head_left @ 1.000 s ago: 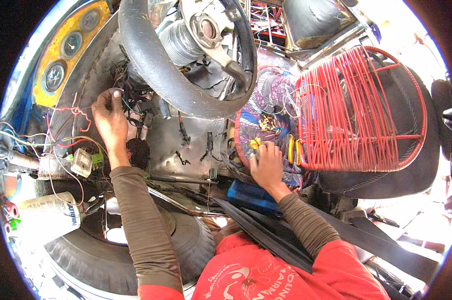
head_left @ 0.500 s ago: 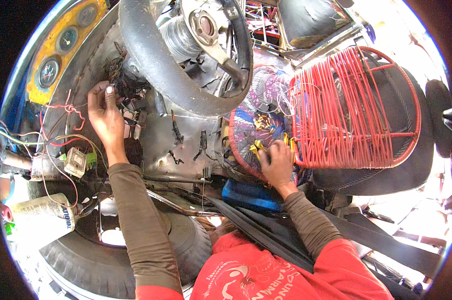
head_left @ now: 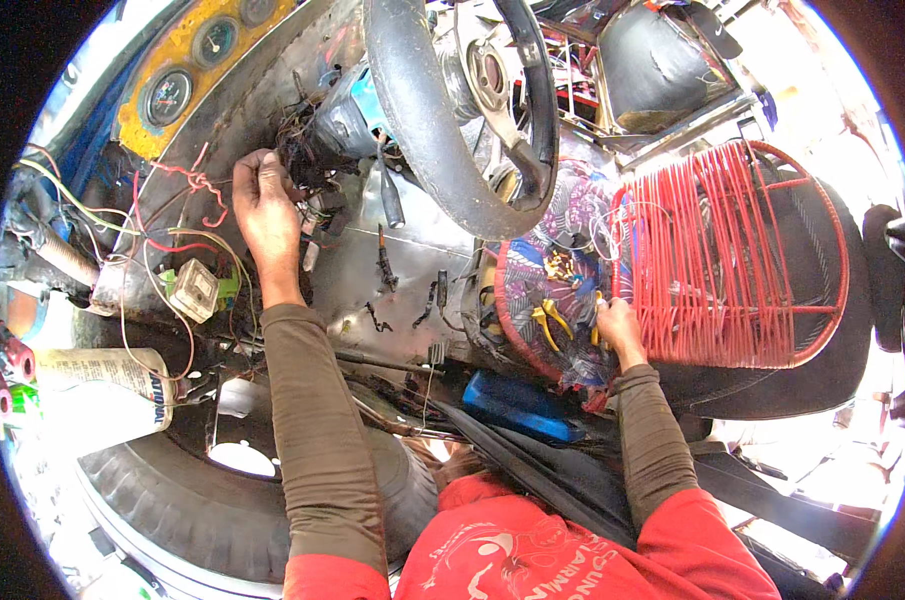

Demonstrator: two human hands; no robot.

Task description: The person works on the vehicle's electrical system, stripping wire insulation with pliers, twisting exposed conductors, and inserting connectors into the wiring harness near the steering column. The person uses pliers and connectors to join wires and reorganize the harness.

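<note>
My left hand (head_left: 269,215) reaches beneath the dash, its thumb and fingers closed at the edge of a dark bundle of wires (head_left: 297,140) beside the steering column. What lies between the fingertips is mostly hidden. On the driver's seat with patterned cloth (head_left: 522,270), my right hand (head_left: 622,328) is closed at the foot of the red-corded backrest (head_left: 707,260). A slim yellow piece (head_left: 599,312) shows at its fingertips; its kind cannot be made out. Yellow-handled pliers (head_left: 552,322) lie just left of that hand, below a heap of small brass-coloured pieces (head_left: 560,266).
A black steering wheel (head_left: 417,130) rises between my hands. Loose wires (head_left: 197,180) and a small clear box (head_left: 194,288) hang at the left, above a container (head_left: 112,385) and a large tyre (head_left: 202,510). Black wire scraps (head_left: 385,262) lie on the metal floor.
The whole view has shifted, with the scene sliding right and slightly down. My right hand has moved right, off the yellow pliers, towards the backrest. My left hand stays at the wire bundle.
</note>
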